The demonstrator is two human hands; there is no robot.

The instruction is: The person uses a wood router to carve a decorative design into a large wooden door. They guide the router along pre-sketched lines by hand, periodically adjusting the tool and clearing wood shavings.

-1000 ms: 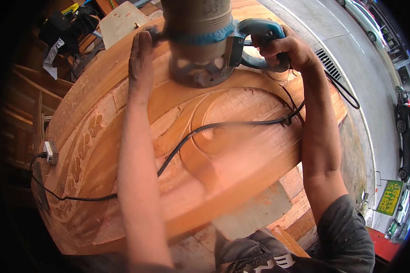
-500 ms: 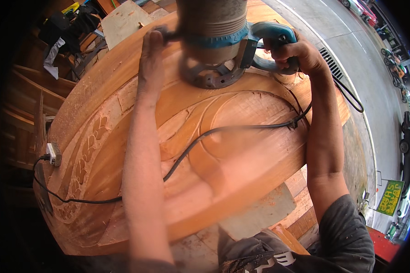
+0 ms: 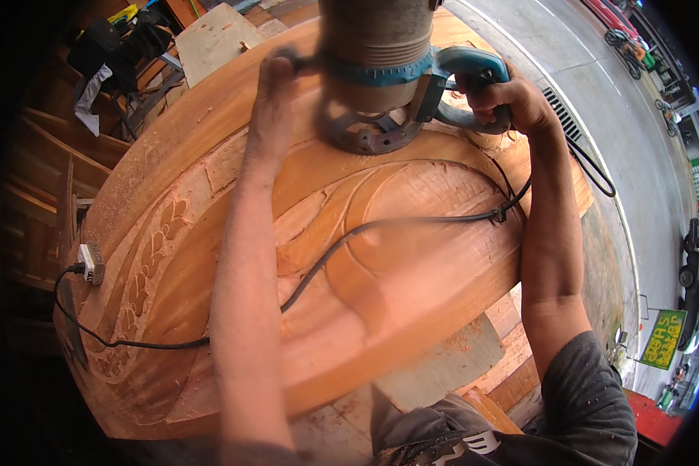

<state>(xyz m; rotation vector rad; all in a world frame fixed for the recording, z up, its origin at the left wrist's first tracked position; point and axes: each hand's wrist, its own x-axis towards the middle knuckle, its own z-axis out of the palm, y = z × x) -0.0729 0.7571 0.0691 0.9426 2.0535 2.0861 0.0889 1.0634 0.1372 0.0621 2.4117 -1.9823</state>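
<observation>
A large plunge router (image 3: 377, 78) with a blue collar and a dark round base stands on the carved wooden panel (image 3: 303, 175), near its far edge. My right hand (image 3: 514, 101) is wrapped round the router's blue D-shaped handle. On the other side, my left hand (image 3: 276, 93) grips the router's dark side knob, which the fingers mostly cover. Leaf shapes and curved bands are cut into the panel, with pale sawdust in the recesses. A black power cord (image 3: 396, 221) runs across the panel beneath my left forearm. The router's bit is hidden.
A white plug connector (image 3: 91, 264) sits at the panel's left edge, joined to the cord. Pale boards (image 3: 443, 365) lie below the near edge. Wooden furniture parts (image 3: 62, 179) stand at the left. A road with vehicles and a green sign (image 3: 663, 339) lies to the right.
The router and both my hands have shifted slightly to the right across the panel. My grip on both handles stays the same.
</observation>
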